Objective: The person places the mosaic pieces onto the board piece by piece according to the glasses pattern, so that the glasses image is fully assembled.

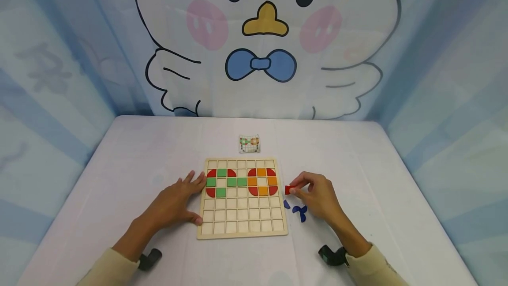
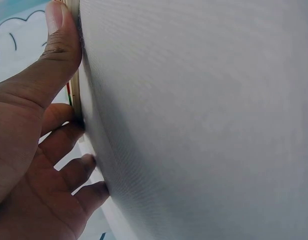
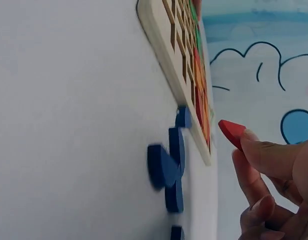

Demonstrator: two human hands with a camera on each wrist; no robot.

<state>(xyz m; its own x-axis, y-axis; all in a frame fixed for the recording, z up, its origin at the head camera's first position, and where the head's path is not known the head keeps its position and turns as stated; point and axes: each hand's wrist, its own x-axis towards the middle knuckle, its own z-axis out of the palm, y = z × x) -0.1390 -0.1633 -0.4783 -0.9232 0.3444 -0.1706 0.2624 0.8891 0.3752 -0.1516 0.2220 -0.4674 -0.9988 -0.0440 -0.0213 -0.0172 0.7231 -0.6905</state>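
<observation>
My right hand [image 1: 317, 193] pinches a red block [image 1: 288, 190] between thumb and fingers, just off the right edge of the wooden grid board [image 1: 243, 228]. In the right wrist view the red block [image 3: 232, 132] shows a curved side. With fingers spread, my left hand [image 1: 172, 204] rests along the board's left edge, thumb [image 2: 64, 42] against its side. Red quarter-round pieces [image 1: 212, 173], green squares [image 1: 242, 182] and orange squares [image 1: 261, 172] fill some upper cells in two ring shapes.
Several dark blue curved pieces [image 1: 303, 211] lie right of the board, below my right hand; one blue piece [image 3: 183, 117] is close to the board's edge. A small pattern card [image 1: 249, 144] stands behind the board. White cloth [image 1: 158, 144] covers the table, with a printed curtain [image 1: 349, 34] behind.
</observation>
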